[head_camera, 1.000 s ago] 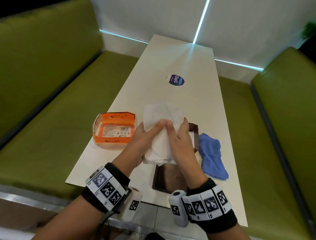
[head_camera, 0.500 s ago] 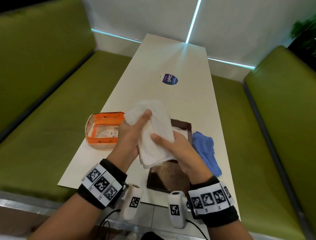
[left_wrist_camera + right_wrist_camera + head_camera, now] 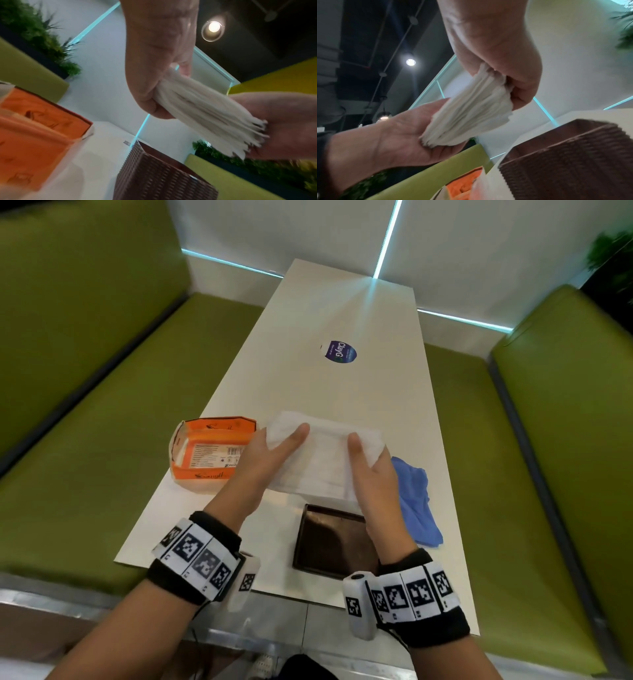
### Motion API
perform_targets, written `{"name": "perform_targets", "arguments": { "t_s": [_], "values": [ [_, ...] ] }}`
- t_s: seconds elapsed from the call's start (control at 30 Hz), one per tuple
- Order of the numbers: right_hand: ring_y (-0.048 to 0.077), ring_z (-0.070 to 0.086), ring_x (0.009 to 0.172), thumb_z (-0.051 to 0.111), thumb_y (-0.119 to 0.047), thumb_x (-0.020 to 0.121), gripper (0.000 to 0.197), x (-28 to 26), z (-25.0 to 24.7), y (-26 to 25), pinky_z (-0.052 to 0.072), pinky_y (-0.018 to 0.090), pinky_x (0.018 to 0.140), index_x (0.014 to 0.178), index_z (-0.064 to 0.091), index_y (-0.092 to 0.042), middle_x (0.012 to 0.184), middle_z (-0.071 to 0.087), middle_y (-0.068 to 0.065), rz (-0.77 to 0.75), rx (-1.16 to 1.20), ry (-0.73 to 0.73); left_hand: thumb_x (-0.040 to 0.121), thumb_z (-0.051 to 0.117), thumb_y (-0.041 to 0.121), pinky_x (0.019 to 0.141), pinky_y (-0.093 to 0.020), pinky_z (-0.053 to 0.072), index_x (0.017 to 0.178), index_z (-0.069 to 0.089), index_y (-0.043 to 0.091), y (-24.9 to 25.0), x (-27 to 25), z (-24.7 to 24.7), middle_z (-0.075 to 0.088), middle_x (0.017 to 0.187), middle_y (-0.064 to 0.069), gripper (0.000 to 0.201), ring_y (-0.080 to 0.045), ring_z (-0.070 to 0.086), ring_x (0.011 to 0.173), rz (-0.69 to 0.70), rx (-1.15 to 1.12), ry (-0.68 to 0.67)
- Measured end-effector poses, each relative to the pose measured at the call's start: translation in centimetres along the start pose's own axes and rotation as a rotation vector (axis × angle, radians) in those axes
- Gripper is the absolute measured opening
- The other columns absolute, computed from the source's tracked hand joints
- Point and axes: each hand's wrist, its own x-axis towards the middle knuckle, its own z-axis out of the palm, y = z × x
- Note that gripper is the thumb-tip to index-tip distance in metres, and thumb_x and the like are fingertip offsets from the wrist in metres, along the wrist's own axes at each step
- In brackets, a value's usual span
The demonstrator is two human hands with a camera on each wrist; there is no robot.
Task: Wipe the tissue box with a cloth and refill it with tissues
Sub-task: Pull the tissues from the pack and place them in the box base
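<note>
Both hands grip one thick stack of white tissues (image 3: 318, 460), each clamping an end. The left hand (image 3: 263, 460) has its thumb under the stack and its fingers (image 3: 294, 436) laid over the top; the right hand (image 3: 371, 470) closes on the other end in the same way, thumb below, fingers above. From the wrist views the many layered edges of the stack fan out between the two palms, clear of the table.

Half a second ago the stack stood steeply on edge, bunched between the hands; now it lies spread nearly flat and wide across the middle of the head view, higher in the frame.

Directly beneath it, toward the lower centre, the dark brown woven tissue box (image 3: 334, 539) stands open on the white table (image 3: 342, 392), its inside showing no tissues. The orange tissue packet (image 3: 209, 457), torn open, sits at centre left, just beside the left hand. The blue cloth (image 3: 416, 501) lies crumpled at centre right, beside the box. A round purple sticker (image 3: 339, 351) sits farther up the table, and green benches (image 3: 102, 440) flank both sides.
</note>
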Motion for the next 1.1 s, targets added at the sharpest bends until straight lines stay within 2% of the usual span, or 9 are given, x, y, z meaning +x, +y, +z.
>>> {"name": "perform_targets", "arguments": {
  "t_s": [0.13,0.3,0.5,0.67,0.77,0.8,0.87,0.93,1.1],
  "values": [
    [0.015,0.06,0.101,0.054,-0.055,0.089,0.038,0.2,0.4,0.3,0.051,0.032,0.09,0.106,0.055,-0.021,0.11,0.063,0.001,-0.044,0.003,0.059,0.081,0.065,0.061,0.082,-0.04,0.059,0.109,0.066,0.014,-0.7,-0.2,1.6,0.073,0.103,-0.005,0.055,-0.022,0.071,0.096,0.081,0.041,0.183],
    [0.018,0.06,0.11,0.042,-0.061,0.091,0.055,0.8,0.4,1.3,0.048,0.045,0.101,0.122,0.056,-0.017,0.116,0.064,0.001,0.092,0.079,0.081,0.092,0.054,0.051,0.069,-0.031,0.057,0.091,0.065,0.016,-0.9,-1.0,3.3,0.071,0.087,0.0,0.036,-0.016,0.07,0.083,0.156,-0.002,0.163],
    [0.015,0.057,0.112,0.033,-0.064,0.093,0.058,0.8,0.1,1.0,0.045,0.039,0.104,0.126,0.054,-0.022,0.121,0.062,-0.004,0.195,0.157,0.075,0.1,0.043,0.045,0.076,-0.035,0.059,0.09,0.066,0.022,-1.9,-0.9,3.1,0.074,0.088,0.001,0.034,-0.017,0.072,0.086,0.034,-0.144,0.125],
    [0.005,0.065,0.054,0.043,-0.052,0.096,0.037,-0.1,-2.4,-0.6,0.05,0.016,0.042,0.088,0.058,-0.02,0.072,0.063,-0.005,0.358,0.331,-0.091,0.098,0.046,0.048,0.069,-0.028,0.06,0.097,0.065,0.023,-2.4,-0.7,2.1,0.075,0.09,0.005,0.031,-0.008,0.073,0.082,0.036,-0.159,0.178],
    [0.012,0.072,0.078,0.056,-0.053,0.089,0.032,-0.4,-3.0,0.3,0.056,0.022,0.057,0.083,0.059,-0.021,0.07,0.071,-0.009,0.359,0.345,-0.219,0.077,0.057,0.072,0.081,-0.039,0.06,0.123,0.059,0.022,-3.3,-0.5,0.4,0.072,0.111,0.001,0.068,-0.016,0.071,0.099,-0.044,-0.178,0.149],
    [0.01,0.072,0.085,0.064,-0.053,0.084,0.036,-0.7,-3.0,0.7,0.058,0.025,0.065,0.094,0.061,-0.019,0.085,0.075,-0.009,0.359,0.342,-0.245,0.065,0.061,0.079,0.086,-0.043,0.058,0.132,0.054,0.024,-3.6,-0.6,0.1,0.07,0.118,0.0,0.087,-0.019,0.069,0.106,-0.076,-0.175,0.124],
    [0.017,0.068,0.105,0.081,-0.056,0.065,0.08,-1.0,-2.5,2.1,0.057,0.041,0.089,0.127,0.05,-0.016,0.12,0.069,0.002,0.389,0.387,-0.262,0.057,0.069,0.077,0.085,-0.042,0.059,0.139,0.048,0.026,-4.3,-1.0,-0.2,0.067,0.125,0.001,0.099,-0.02,0.067,0.11,-0.106,-0.15,0.082],
    [0.024,0.066,0.112,0.085,-0.042,0.064,0.088,-1.5,-2.2,3.2,0.052,0.047,0.098,0.136,0.042,-0.016,0.127,0.065,0.008,0.404,0.428,-0.257,0.068,0.072,0.06,0.078,-0.035,0.06,0.136,0.05,0.024,-4.9,-1.5,-0.2,0.068,0.122,0.0,0.08,-0.019,0.068,0.108,-0.123,-0.132,0.068],
    [0.017,0.071,0.094,0.064,-0.021,0.091,0.027,-1.7,-2.7,4.3,0.059,0.029,0.074,0.116,0.062,-0.013,0.11,0.072,0.006,0.395,0.341,-0.272,0.091,0.063,0.039,0.083,-0.04,0.058,0.11,0.06,0.02,-5.6,-1.7,0.8,0.071,0.106,-0.001,0.026,-0.02,0.069,0.1,-0.206,-0.143,0.123]
  ]
}}
